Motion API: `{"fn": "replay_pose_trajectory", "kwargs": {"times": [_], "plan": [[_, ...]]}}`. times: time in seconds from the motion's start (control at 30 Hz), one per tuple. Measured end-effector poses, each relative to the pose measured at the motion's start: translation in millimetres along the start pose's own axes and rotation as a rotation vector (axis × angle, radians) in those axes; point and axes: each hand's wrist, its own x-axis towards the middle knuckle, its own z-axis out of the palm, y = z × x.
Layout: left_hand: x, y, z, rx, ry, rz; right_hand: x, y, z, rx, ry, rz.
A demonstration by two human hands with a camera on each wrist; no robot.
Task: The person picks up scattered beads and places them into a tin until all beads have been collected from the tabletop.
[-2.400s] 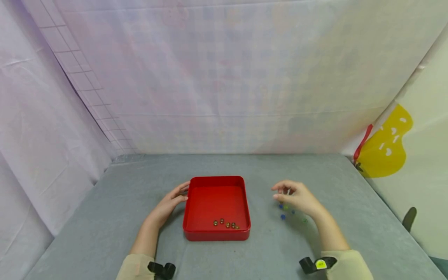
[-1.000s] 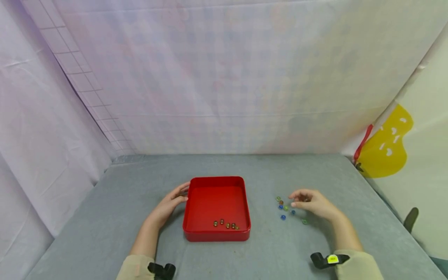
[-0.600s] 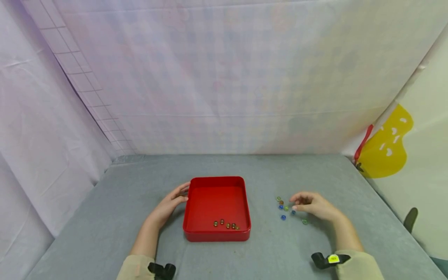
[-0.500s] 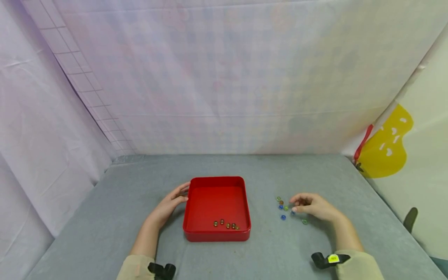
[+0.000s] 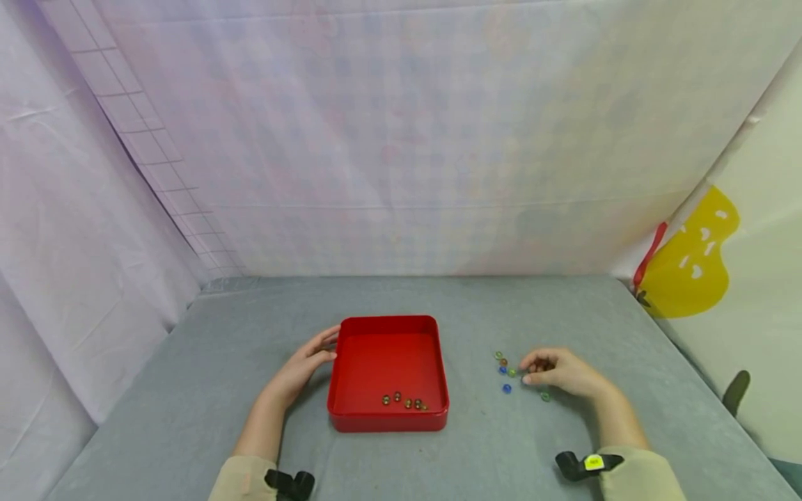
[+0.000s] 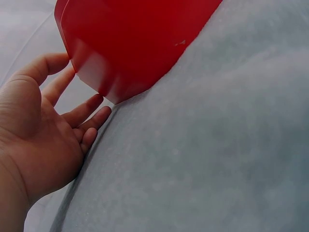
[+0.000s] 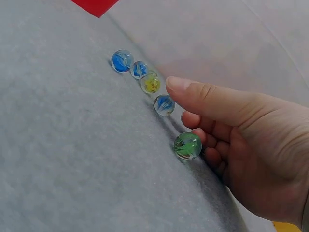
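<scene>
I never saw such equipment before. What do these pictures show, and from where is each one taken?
There is no robot here, only a person's two bare hands. The wide pictures come from a camera on the head, looking forward and down; the two close ones from a camera on each wrist. On the grey cloth stands a red tray with a few brownish marbles inside. To its right lie loose marbles: blue, green, yellow-green and orange-brown. The left hand touches the tray's side. The right hand is beside the loose marbles, with one blue marble at its thumb tip; whether it is gripped, I cannot tell.
</scene>
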Motion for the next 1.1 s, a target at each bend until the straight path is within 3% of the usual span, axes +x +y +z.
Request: {"fn": "replay_pose_trajectory", "kwargs": {"times": [0.63,1.1], "plan": [[-1.8,3.1,0.7,-0.003,-0.014,0.013,0.1,-5.5,1.6,-0.092,-0.007,0.033],[-0.1,1.5,0.4,0.006,-0.007,0.003,-0.5,-1.0,0.8,-0.061,0.012,-0.040]]}}
